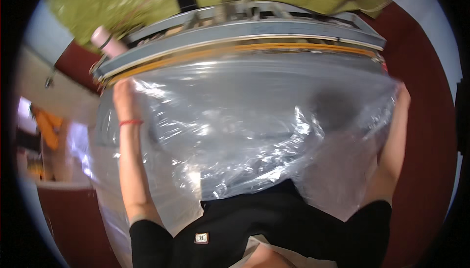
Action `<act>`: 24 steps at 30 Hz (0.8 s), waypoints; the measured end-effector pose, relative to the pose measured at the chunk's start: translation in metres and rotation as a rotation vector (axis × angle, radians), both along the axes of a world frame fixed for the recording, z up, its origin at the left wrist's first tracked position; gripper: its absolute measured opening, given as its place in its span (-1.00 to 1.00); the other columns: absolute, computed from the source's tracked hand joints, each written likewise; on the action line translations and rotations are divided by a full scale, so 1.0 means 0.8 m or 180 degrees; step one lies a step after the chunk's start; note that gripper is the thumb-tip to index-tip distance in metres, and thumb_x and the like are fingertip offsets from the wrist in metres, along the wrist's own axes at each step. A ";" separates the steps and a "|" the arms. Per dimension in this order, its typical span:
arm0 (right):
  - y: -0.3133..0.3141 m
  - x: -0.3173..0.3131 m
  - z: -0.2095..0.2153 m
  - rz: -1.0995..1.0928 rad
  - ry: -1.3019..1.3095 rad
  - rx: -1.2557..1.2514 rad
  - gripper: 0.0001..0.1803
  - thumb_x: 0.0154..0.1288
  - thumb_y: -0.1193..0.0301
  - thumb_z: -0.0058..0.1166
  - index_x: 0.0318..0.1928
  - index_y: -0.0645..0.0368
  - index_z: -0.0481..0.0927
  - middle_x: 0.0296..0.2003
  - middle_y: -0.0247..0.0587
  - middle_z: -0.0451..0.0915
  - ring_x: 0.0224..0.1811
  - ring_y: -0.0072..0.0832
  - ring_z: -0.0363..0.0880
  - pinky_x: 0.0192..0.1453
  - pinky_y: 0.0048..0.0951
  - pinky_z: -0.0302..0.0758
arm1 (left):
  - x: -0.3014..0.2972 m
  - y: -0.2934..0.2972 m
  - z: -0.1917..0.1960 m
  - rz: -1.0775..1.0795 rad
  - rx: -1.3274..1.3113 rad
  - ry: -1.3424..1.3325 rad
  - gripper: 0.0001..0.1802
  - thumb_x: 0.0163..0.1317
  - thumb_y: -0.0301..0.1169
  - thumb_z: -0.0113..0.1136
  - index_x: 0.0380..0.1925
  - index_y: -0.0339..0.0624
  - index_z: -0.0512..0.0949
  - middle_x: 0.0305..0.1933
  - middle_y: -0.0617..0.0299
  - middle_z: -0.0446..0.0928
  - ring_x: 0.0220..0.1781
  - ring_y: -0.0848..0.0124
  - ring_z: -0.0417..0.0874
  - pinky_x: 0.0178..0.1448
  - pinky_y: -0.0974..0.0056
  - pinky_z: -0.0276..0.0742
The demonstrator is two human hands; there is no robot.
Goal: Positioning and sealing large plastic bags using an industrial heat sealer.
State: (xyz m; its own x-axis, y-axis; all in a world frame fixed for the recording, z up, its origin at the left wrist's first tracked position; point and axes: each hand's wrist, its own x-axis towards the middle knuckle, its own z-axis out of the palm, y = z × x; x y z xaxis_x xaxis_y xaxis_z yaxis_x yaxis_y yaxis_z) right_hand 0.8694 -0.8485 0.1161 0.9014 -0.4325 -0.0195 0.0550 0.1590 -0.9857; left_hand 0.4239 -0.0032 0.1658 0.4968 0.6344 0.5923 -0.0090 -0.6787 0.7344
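Black sleeves (274,229) frame a clear plastic bag (235,135) stretched wide, its mouth laid along the grey sealing machine (245,30). Left hand (123,91) and right hand (402,91) grip opposite edges (keeping the film taut).

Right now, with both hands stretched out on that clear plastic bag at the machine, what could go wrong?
1. The left hand and right hand sit close to the grey machine bar; fingers could get caught there.
2. The bag is wrinkled and slack, so its edge may go in creased or uneven.
3. The film looks thin and could tear if pulled harder.
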 end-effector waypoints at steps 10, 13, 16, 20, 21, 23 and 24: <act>0.239 0.044 -0.053 -0.0274 -0.1168 -0.2006 -0.75 0.21 0.29 -0.06 -0.36 0.26 0.49 -0.52 -0.23 0.49 -0.42 -0.47 0.45 -0.26 -0.46 0.38 | 0.044 0.143 -0.099 0.0480 -0.0832 -0.0363 -0.85 0.14 -0.39 0.06 -0.56 -0.17 0.41 -0.57 0.45 0.31 -0.53 0.65 0.24 -0.42 0.53 0.19; 0.254 0.048 -0.041 -0.0026 -0.0969 -0.1797 -0.77 0.17 0.31 0.03 -0.38 0.26 0.49 -0.58 -0.32 0.48 -0.49 -0.59 0.41 -0.31 -0.55 0.36 | 0.062 0.155 -0.103 0.0044 -0.1242 -0.0467 -0.86 0.13 -0.43 0.11 -0.57 -0.13 0.41 -0.57 0.48 0.31 -0.53 0.68 0.22 -0.43 0.57 0.13; 0.250 0.051 -0.044 -0.0437 -0.1157 -0.1881 -0.75 0.10 0.28 0.11 -0.40 0.25 0.49 -0.59 -0.32 0.50 -0.51 -0.59 0.43 -0.32 -0.58 0.37 | 0.075 0.144 -0.102 0.0220 -0.1076 -0.0639 -0.82 0.11 -0.42 0.14 -0.62 -0.13 0.41 -0.62 0.49 0.30 -0.59 0.69 0.19 -0.50 0.56 0.11; 0.257 0.066 -0.047 -0.0875 -0.0992 -0.1963 -0.77 0.03 0.32 0.14 -0.43 0.24 0.49 -0.52 -0.28 0.53 -0.44 -0.52 0.47 -0.24 -0.51 0.40 | 0.042 0.182 -0.118 0.0134 -0.1164 -0.0677 -0.88 0.13 -0.41 0.11 -0.53 -0.14 0.42 -0.57 0.44 0.37 -0.55 0.66 0.27 -0.47 0.57 0.16; 0.252 0.065 -0.045 -0.1020 -0.0919 -0.2170 -0.80 0.02 0.35 0.13 -0.43 0.24 0.49 -0.48 -0.24 0.54 -0.40 -0.48 0.49 -0.20 -0.47 0.40 | 0.046 0.172 -0.112 0.0053 -0.1499 -0.0711 -0.91 0.13 -0.42 0.10 -0.48 -0.14 0.40 -0.53 0.41 0.38 -0.52 0.64 0.31 -0.44 0.54 0.23; 0.229 0.061 -0.029 -0.1155 -0.0987 -0.2291 -0.83 0.04 0.42 0.03 -0.39 0.28 0.49 -0.39 -0.06 0.52 -0.28 -0.30 0.48 -0.11 -0.39 0.38 | 0.053 0.142 -0.087 0.0012 -0.1848 -0.0715 -0.92 0.14 -0.44 0.08 -0.43 -0.14 0.39 -0.49 0.39 0.39 -0.49 0.61 0.34 -0.42 0.52 0.29; 0.226 0.061 -0.025 -0.1331 -0.1097 -0.2343 -0.82 0.04 0.42 0.02 -0.37 0.28 0.49 -0.38 -0.05 0.52 -0.28 -0.29 0.48 -0.11 -0.38 0.38 | 0.064 0.123 -0.072 0.0045 -0.1882 -0.0852 -0.92 0.13 -0.44 0.08 -0.42 -0.15 0.38 -0.46 0.35 0.41 -0.47 0.57 0.38 -0.41 0.47 0.35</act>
State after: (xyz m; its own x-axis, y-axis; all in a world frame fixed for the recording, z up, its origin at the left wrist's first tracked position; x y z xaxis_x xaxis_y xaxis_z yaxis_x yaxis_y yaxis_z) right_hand 0.9180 -0.6675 0.0960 0.5731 -0.5218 0.6319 0.2769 -0.6024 -0.7486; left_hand 0.4753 0.0955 0.1079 0.3698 0.8967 0.2433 -0.2375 -0.1619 0.9578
